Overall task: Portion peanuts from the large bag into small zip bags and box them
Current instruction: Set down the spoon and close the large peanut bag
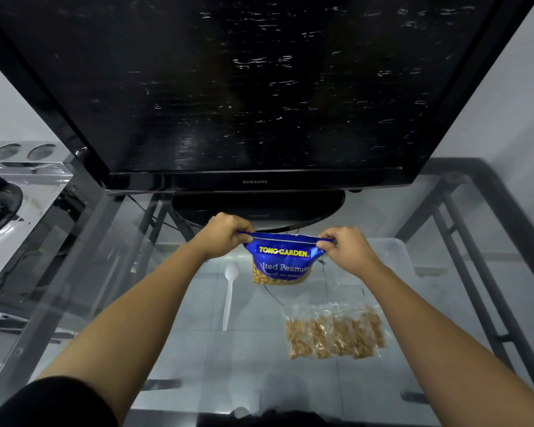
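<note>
A blue Tong Garden salted peanuts bag (282, 263) hangs upright above the glass table. My left hand (225, 234) pinches its top left corner and my right hand (342, 245) pinches its top right corner, stretching the top edge between them. Several small clear zip bags filled with peanuts (335, 332) lie side by side on the glass, below and right of the big bag. A white plastic spoon (229, 291) lies on the glass just left of the bag, bowl pointing away from me.
A large black television (244, 87) on a round base stands at the back of the glass table (136, 303). A clear plastic box (392, 251) sits behind my right hand. A metal stove (10, 195) is on the left.
</note>
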Available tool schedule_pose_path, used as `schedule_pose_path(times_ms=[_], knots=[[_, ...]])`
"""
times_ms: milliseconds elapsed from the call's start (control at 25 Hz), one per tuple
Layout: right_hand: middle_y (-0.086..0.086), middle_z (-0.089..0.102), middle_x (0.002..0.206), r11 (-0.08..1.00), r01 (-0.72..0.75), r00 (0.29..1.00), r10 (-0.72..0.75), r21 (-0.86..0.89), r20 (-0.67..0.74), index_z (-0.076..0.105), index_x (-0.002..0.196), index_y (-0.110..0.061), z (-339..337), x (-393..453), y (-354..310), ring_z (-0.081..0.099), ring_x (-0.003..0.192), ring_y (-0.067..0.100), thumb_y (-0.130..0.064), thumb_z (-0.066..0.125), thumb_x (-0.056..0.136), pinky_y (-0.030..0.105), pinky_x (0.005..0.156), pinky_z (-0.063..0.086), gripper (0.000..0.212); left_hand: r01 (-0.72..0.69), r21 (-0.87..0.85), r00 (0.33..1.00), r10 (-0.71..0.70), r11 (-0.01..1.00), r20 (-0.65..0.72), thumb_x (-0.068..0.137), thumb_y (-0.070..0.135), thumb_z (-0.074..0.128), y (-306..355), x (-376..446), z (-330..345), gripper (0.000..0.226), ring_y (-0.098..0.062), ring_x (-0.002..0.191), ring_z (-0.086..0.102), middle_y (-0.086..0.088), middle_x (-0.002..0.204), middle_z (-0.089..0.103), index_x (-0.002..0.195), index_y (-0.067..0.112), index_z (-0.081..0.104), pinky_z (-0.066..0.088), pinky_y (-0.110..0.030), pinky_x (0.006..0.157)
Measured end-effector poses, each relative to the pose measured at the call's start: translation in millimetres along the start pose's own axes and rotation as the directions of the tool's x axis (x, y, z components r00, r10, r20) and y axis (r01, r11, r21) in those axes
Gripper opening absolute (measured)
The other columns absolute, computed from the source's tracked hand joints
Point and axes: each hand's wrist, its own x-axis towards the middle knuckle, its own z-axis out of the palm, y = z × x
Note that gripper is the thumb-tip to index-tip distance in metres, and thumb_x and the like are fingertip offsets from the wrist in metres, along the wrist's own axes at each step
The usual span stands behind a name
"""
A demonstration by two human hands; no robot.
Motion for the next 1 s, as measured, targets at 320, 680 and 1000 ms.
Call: schedule_pose_path(times_ms=[320, 680, 1000], knots=[[0.012, 0.066, 0.111, 1.000, -0.012, 0.999, 0.011, 0.011, 0.040, 0.061, 0.109, -0.007, -3, 3, 1, 0.054, 0.099, 0.015, -0.021, 0.055, 0.091, 0.022, 0.066, 0.043, 0.023, -0.090, 0.285, 0.995, 0.100, 0.954, -0.023, 0.090, 0.035, 0.055, 68, 18, 16, 0.042, -0.019, 0.117, 0.049, -0.002, 0.126, 0.057, 0.126, 0.015, 0.050, 0.037, -0.037, 0.097], [0.011, 0.069, 0.101, 0.998, 0.022, 1.000, -0.022, -0.055, -0.011, 0.065, 0.101, -0.009, -2, 3, 2, 0.056, 0.085, 0.016, -0.021, 0.057, 0.090, 0.024, 0.067, 0.041, 0.019, -0.105, 0.309, 0.994, 0.106, 0.945, 0.014, 0.094, 0.023, 0.048, 96, 44, 49, 0.026, -0.023, 0.101, 0.059, -0.011, 0.114, 0.063, 0.114, 0.009, 0.055, 0.044, -0.034, 0.088], [0.011, 0.064, 0.114, 0.999, 0.020, 0.998, -0.018, -0.034, 0.055, 0.059, 0.109, -0.009, -7, 4, 2, 0.054, 0.112, 0.018, -0.025, 0.057, 0.090, 0.025, 0.076, 0.049, 0.025, -0.130, 0.327, 0.991, 0.111, 0.936, 0.076, 0.095, 0.032, 0.047, 57, 30, 27, 0.032, -0.017, 0.112, 0.054, -0.005, 0.122, 0.060, 0.119, 0.013, 0.052, 0.034, -0.031, 0.097]])
